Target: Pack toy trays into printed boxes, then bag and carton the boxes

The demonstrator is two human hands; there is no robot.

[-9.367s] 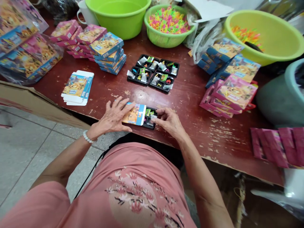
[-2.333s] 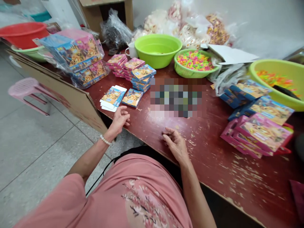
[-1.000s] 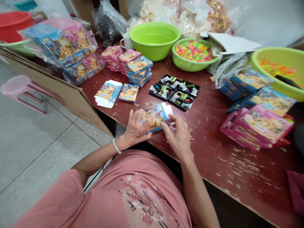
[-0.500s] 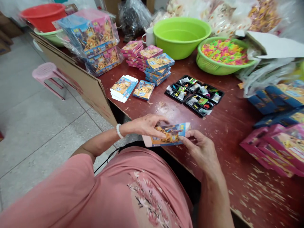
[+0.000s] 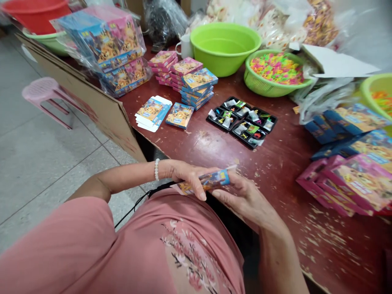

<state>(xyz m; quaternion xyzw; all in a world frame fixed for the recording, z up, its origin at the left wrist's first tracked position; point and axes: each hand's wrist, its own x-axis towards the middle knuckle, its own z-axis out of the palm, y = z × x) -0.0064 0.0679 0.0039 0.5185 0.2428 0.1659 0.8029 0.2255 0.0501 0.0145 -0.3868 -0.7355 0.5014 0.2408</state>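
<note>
Between both hands, close to my body at the table's front edge, is a blue printed cardboard box (image 5: pixel 216 178) with a pale flap at its right end. My left hand (image 5: pixel 190 177), with a bead bracelet at the wrist, grips it with the thumb across the printed face. At the right end my right hand (image 5: pixel 241 194) holds it too, thumb below and fingers behind. Beyond the hands lie a flattened box stack (image 5: pixel 152 112) with white flaps, a blue box (image 5: pixel 179 115), and black trays (image 5: pixel 241 121) filled with small bagged pieces and colourful toys.
Stacked pink and blue boxes (image 5: pixel 199 79) stand behind the trays. A green basin (image 5: pixel 225 49) and a basket of colourful pieces (image 5: pixel 277 73) are at the back. More boxes (image 5: pixel 352 179) sit at right; a cardboard sheet (image 5: pixel 88 106) borders the left edge.
The box has tilted, so its printed face looks narrower, and it has come slightly lower and leftward. Both hands have closed further around it. The view has shifted a little to the right.
</note>
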